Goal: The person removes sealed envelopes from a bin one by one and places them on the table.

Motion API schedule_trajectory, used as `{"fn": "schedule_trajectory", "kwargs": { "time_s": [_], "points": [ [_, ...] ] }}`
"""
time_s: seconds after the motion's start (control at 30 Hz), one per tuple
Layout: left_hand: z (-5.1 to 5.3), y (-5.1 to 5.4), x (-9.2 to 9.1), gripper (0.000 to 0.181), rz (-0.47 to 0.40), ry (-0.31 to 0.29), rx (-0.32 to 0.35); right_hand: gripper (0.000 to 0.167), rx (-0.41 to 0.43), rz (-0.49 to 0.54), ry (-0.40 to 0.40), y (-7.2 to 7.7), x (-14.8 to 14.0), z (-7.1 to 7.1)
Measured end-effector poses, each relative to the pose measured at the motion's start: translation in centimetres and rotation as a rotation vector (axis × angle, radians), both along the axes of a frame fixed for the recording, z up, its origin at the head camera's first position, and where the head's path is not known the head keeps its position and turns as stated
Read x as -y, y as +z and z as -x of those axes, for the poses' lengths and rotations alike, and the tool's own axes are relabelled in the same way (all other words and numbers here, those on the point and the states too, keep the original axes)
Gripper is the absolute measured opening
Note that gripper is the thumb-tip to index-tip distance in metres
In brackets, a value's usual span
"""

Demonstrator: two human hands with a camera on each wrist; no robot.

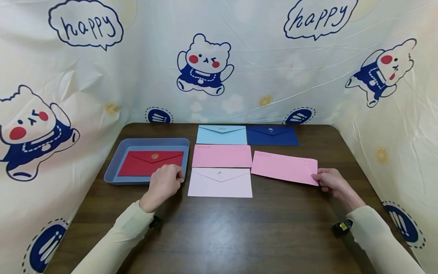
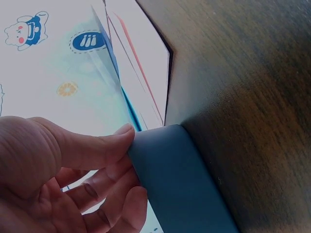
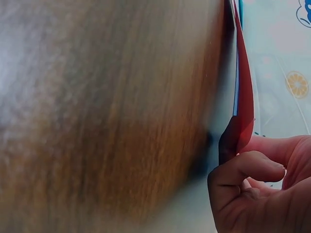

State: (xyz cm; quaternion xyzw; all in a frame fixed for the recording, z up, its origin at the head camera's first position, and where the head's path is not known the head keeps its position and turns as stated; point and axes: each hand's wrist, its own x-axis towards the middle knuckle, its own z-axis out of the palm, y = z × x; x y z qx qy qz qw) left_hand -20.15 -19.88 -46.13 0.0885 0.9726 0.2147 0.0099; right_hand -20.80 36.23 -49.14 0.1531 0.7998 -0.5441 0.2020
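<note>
My left hand (image 1: 165, 183) is at the front right corner of a blue tray (image 1: 113, 167), in which a red envelope (image 1: 143, 165) lies. In the left wrist view, thumb and fingers pinch the rim of the tray (image 2: 180, 179). Over at the right, my right hand (image 1: 333, 182) pinches the right end of a pink envelope (image 1: 284, 167). That envelope slants, its left end beside a second pink envelope (image 1: 221, 156). Seen edge-on in the right wrist view, the held envelope (image 3: 246, 97) looks reddish between thumb and fingers.
Behind the pink envelopes lie a light blue envelope (image 1: 221, 137) and a dark blue envelope (image 1: 272, 137), side by side. A pale lilac envelope (image 1: 220, 186) lies nearest the front. All are on a dark wooden table (image 1: 219, 236) bordered by a printed curtain (image 1: 147, 68).
</note>
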Motion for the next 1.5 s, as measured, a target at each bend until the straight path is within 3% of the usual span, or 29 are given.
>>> {"fn": "schedule_trajectory", "kwargs": {
  "time_s": [0.5, 0.73, 1.3, 1.5],
  "points": [
    [-0.1, 0.0, 0.0, 0.022, 0.002, 0.000, -0.009, 0.016, 0.011, -0.098, -0.002, -0.1, -0.3, -0.1],
    [0.0, 0.0, 0.0, 0.021, -0.001, -0.003, -0.005, 0.020, 0.019, -0.087, -0.005, 0.1, -0.4, -0.1],
    [0.0, -0.2, 0.1, 0.022, -0.004, -0.003, -0.014, 0.055, 0.023, -0.118, -0.025, 0.5, -0.8, -0.1],
    [-0.1, -0.1, 0.1, 0.021, 0.002, 0.002, -0.011, 0.059, 0.017, -0.139, -0.034, 0.9, -0.7, -0.3]
  ]
}}
